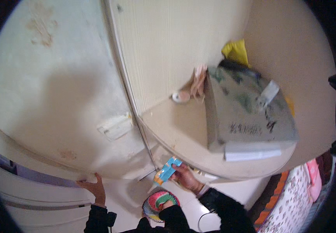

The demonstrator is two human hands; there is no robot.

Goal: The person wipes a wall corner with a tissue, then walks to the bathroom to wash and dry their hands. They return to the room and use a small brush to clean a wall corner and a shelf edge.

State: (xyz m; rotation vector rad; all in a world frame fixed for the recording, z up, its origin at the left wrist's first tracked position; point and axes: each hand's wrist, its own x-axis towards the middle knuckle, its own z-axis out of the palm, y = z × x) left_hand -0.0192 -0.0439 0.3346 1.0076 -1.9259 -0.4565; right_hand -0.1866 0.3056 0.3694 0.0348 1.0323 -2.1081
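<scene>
My right hand holds a small blue and orange packet, its thumb lying across the front. The packet is just before the front edge of a pale shelf. Over on the left, my left hand has its thumb raised and its fingers spread sideways. It is at the lower edge of a whitish wall panel and appears to touch it; I see nothing held in it. Between the hands, lower down, a foot wears a multicoloured knitted slipper.
A grey-green box bearing writing stands on the shelf. Beside it are pink fabric, a white roll and a yellow cloth. A white socket-like plate is on the wall panel. Patterned bedding lies at lower right.
</scene>
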